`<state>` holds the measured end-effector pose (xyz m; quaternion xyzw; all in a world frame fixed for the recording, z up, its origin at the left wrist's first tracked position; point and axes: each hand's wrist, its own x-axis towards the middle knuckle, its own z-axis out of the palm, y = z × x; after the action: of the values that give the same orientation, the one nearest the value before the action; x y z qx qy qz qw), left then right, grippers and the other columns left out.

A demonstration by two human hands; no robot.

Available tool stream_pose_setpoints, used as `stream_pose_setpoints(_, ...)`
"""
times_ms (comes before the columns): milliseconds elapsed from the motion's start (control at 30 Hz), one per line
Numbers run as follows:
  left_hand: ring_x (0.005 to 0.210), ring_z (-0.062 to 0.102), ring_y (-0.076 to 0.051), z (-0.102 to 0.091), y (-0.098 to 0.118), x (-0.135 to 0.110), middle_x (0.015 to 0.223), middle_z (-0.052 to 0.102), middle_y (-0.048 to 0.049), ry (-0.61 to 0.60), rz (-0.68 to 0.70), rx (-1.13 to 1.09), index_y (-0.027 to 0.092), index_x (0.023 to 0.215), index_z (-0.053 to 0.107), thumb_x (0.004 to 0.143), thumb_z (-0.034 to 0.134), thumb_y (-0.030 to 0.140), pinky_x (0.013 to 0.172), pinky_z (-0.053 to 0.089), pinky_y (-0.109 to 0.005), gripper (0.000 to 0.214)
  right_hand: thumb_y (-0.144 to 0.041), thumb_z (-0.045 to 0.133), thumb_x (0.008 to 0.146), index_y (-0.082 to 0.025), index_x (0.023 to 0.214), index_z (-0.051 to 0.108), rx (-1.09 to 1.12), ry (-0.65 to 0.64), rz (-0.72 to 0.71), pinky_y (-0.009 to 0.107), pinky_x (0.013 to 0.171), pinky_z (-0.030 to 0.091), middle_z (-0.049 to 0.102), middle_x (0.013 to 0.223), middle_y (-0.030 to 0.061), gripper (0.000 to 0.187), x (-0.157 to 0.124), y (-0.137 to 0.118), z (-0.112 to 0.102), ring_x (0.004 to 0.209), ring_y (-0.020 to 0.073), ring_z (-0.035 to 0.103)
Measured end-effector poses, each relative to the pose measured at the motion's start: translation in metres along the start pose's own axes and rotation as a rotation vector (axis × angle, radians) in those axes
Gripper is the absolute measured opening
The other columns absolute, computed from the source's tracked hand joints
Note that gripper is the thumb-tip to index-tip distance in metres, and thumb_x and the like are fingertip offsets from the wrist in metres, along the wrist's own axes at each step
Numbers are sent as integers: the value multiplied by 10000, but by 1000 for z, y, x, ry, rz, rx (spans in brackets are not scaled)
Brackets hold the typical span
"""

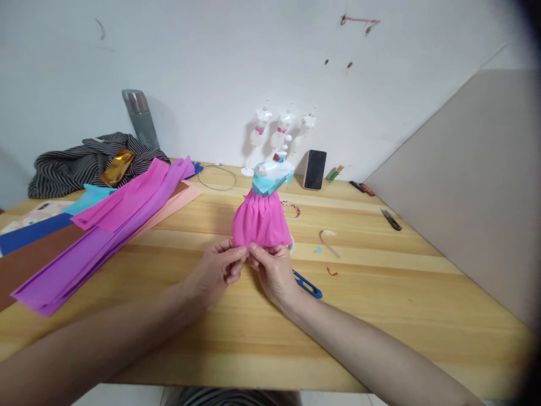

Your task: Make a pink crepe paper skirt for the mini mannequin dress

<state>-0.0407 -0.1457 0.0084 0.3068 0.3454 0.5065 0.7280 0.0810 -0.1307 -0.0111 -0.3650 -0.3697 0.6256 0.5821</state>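
A small white mannequin (pixel 268 170) stands upright on the table, dressed in a light blue top (pixel 267 185) and a gathered pink skirt (pixel 258 219). My left hand (pixel 220 265) pinches the skirt's lower edge between thumb and fingers. Close beside it, my right hand (pixel 270 268) pinches the same hem, the two thumbs nearly meeting at the front. The mannequin's base is mostly hidden behind the skirt and my hands. Partly behind my right wrist lies a blue thread snipper (pixel 309 285).
Crepe paper strips (pixel 97 248) in several colours cover the left side, near a striped cloth (pixel 76 166) and a bottle (pixel 141 118). More white mannequins (pixel 261 121) stand by the wall. A phone (pixel 315 170) leans there too. A utility knife (pixel 391 220) lies right.
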Motion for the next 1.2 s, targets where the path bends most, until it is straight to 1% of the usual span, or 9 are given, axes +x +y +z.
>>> stream_pose_setpoints(200, 409, 324, -21, 0, -1, 3, 512, 462, 48, 50, 15, 30, 125, 611, 559, 583, 805, 345, 366, 191, -162, 331, -326, 818, 586, -163, 460, 485, 24, -4, -7, 244, 474, 228, 423, 395, -66, 392, 0, 1, 0, 425, 57, 311)
stream_pose_setpoints(433, 409, 337, -17, -1, -3, 5, 538, 492, 43, 74, 2, 39, 120, 645, 574, 577, 808, 360, 361, 207, -154, 342, -320, 816, 600, -145, 503, 568, 28, -34, 10, 247, 492, 243, 485, 436, -43, 319, -1, 2, -1, 447, 66, 340)
stream_pose_setpoints(533, 404, 345, -18, -1, -3, 6, 529, 489, 43, 76, 6, 42, 122, 630, 565, 565, 813, 369, 359, 211, -152, 356, -322, 819, 592, -144, 518, 587, 35, -46, 22, 249, 490, 238, 501, 453, -37, 301, -2, 2, -1, 454, 68, 331)
stream_pose_setpoints(767, 399, 374, -20, -1, -2, 7, 544, 515, 33, 67, 5, 36, 122, 620, 561, 562, 822, 371, 350, 215, -151, 365, -349, 819, 585, -149, 449, 535, 46, -67, 39, 255, 481, 211, 456, 417, -38, 373, -3, -1, 2, 438, 61, 301)
stream_pose_setpoints(1000, 393, 382, -17, -1, -2, 8, 544, 525, 36, 64, 24, 2, 120, 618, 573, 558, 829, 349, 350, 227, -146, 349, -343, 806, 600, -150, 482, 550, 47, -78, 45, 254, 478, 201, 438, 417, -50, 342, -3, -1, 0, 432, 60, 289)
stream_pose_setpoints(1200, 394, 389, -17, 0, 0, 6, 572, 555, 29, 89, 28, -31, 118, 626, 567, 575, 819, 318, 355, 240, -148, 325, -347, 797, 611, -150, 457, 530, 40, -78, 48, 250, 490, 217, 445, 416, -41, 366, -3, 0, -1, 434, 61, 313)
